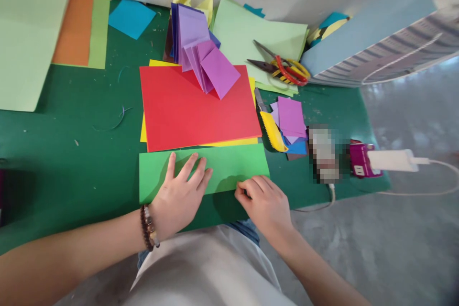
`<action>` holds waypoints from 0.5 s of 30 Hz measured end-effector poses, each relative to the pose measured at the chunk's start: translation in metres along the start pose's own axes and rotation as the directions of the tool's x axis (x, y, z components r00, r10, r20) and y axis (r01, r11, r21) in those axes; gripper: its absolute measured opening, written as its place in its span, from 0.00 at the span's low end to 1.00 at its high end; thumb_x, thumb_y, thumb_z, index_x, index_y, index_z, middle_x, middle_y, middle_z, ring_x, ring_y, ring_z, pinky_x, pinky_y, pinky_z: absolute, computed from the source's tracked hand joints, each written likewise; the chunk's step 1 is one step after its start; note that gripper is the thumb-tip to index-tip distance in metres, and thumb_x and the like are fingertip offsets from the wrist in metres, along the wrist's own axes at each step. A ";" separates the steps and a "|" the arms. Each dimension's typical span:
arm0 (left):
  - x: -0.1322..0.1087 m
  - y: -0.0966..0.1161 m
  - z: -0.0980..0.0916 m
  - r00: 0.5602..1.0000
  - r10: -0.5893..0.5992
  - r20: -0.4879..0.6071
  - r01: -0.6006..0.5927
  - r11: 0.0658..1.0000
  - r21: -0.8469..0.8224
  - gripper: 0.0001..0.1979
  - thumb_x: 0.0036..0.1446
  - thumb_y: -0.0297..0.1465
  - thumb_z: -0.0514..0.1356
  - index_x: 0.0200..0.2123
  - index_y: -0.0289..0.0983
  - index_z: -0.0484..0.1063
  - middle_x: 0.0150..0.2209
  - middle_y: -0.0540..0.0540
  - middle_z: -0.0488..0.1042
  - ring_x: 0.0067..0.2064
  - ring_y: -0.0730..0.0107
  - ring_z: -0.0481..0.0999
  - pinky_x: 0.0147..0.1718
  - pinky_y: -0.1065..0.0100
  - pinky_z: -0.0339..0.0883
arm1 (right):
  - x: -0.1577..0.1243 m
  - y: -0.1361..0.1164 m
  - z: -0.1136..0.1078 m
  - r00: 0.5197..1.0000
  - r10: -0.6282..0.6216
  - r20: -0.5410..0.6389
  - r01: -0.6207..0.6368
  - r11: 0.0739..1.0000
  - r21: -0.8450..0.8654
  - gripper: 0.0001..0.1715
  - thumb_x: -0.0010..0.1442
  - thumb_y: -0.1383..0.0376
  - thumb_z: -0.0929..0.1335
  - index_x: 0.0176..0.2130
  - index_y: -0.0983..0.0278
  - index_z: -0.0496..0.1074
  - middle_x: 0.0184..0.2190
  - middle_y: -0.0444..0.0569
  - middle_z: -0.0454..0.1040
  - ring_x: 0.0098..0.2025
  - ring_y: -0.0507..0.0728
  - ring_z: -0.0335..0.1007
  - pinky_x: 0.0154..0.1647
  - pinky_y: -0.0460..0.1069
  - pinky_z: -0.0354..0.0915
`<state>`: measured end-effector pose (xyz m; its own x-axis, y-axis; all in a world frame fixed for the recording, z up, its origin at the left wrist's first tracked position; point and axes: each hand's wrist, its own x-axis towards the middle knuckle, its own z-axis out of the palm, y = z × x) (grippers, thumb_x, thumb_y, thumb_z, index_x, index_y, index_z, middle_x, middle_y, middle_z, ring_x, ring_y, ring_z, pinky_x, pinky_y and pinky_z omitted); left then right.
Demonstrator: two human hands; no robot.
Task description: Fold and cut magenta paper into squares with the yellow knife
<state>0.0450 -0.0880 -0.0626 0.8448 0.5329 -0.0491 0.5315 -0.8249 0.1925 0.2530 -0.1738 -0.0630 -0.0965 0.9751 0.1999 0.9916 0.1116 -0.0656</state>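
Note:
A green sheet of paper (229,162) lies lengthwise in front of me; it looks like a long strip, perhaps folded. Spread over its left half, my left hand (179,196) presses down with open fingers. My right hand (265,201) is closed, its thumb and curled fingers at the sheet's near edge toward the right end. Just beyond the strip is a red sheet (197,110) on top of a yellow sheet (233,142). Folded purple paper pieces (220,71) fan out over the red sheet's far edge.
To the right are a yellow utility knife (272,131), small purple papers (291,114), a blurred device (324,153) with a cable, and a magenta box (360,158) with a white plug. Scissors (283,69) rest on pale green sheets (236,28). More pale sheets (28,43) lie left.

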 end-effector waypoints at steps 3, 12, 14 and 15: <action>0.000 0.000 0.000 1.000 0.008 -0.010 -0.008 1.000 0.001 0.23 0.64 0.29 0.51 0.62 0.36 0.64 0.63 0.37 0.63 0.65 0.46 0.55 0.60 0.31 0.48 | -0.002 0.004 0.000 1.000 0.008 -0.008 -0.008 1.000 -0.009 0.14 0.59 0.73 0.65 0.24 0.61 0.62 0.20 0.41 0.60 0.27 0.52 0.58 0.30 0.48 0.56; 0.001 -0.001 0.002 1.000 0.016 -0.026 -0.016 1.000 0.007 0.24 0.62 0.28 0.52 0.61 0.35 0.65 0.63 0.37 0.63 0.65 0.45 0.56 0.60 0.30 0.48 | -0.005 0.011 -0.001 1.000 0.013 -0.015 -0.014 0.999 -0.032 0.15 0.59 0.73 0.65 0.23 0.60 0.62 0.20 0.41 0.60 0.27 0.52 0.58 0.30 0.48 0.56; 0.001 -0.001 0.002 1.000 0.017 -0.026 -0.016 1.000 0.006 0.24 0.62 0.29 0.52 0.61 0.36 0.65 0.63 0.37 0.63 0.65 0.45 0.56 0.60 0.31 0.48 | -0.007 0.013 -0.002 1.000 0.016 -0.020 -0.017 0.999 -0.034 0.16 0.59 0.73 0.65 0.23 0.60 0.62 0.20 0.41 0.60 0.26 0.52 0.58 0.30 0.48 0.56; 0.001 -0.002 0.002 0.999 0.017 -0.029 -0.016 1.000 0.006 0.24 0.62 0.29 0.52 0.61 0.36 0.65 0.63 0.37 0.63 0.65 0.45 0.56 0.60 0.31 0.47 | -0.007 0.015 -0.002 1.000 0.019 -0.023 -0.020 0.999 -0.036 0.16 0.59 0.73 0.65 0.23 0.60 0.62 0.20 0.41 0.60 0.26 0.52 0.58 0.30 0.48 0.56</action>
<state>0.0449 -0.0866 -0.0646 0.8513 0.5243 -0.0178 0.5180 -0.8347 0.1872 0.2684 -0.1797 -0.0634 -0.0757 0.9724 0.2207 0.9958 0.0854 -0.0344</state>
